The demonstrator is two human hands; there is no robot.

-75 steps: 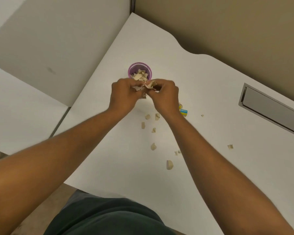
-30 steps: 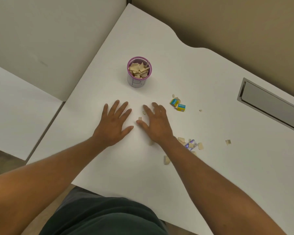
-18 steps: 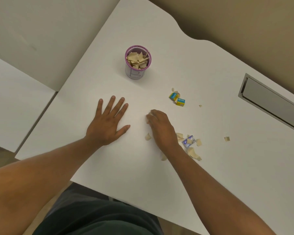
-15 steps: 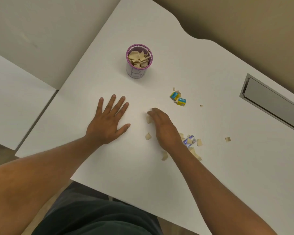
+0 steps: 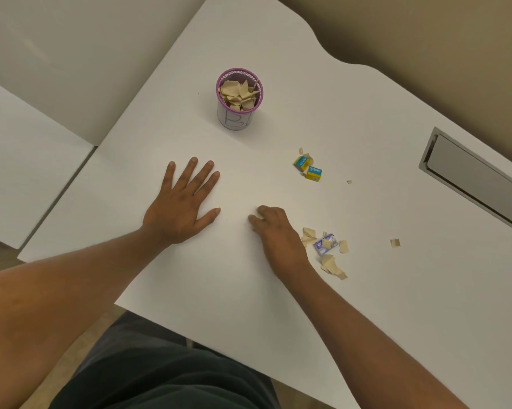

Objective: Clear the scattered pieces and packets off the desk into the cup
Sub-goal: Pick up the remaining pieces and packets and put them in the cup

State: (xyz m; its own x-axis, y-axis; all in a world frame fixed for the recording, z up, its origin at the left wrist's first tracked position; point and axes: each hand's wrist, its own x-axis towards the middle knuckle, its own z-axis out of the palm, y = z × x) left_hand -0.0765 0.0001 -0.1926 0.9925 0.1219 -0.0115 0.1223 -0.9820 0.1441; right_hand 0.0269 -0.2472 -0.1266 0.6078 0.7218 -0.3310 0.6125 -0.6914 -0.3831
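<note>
The cup (image 5: 239,99), purple-rimmed and lettered on its side, stands upright toward the far edge of the desk (image 5: 278,305), already heaped with tan pieces. Nearer the middle lie two small yellow-and-blue packets (image 5: 308,168), touching, with a couple of tan scraps against them. Closer to the near edge a purple-and-white packet (image 5: 325,244) sits in a cluster of tan pieces (image 5: 333,265), just beside my right hand (image 5: 278,236). One stray piece (image 5: 395,242) lies well off toward the right edge, and a tiny crumb (image 5: 349,181) sits beyond the yellow packets.

My right hand is palm down on the desk with its fingers curled under and bunched together; I cannot tell whether any piece is caught beneath them. My left hand (image 5: 181,207) lies flat on the desk near the left edge, fingers spread apart, holding nothing. A grey recessed panel (image 5: 479,178) runs along the far right corner of the desk.
</note>
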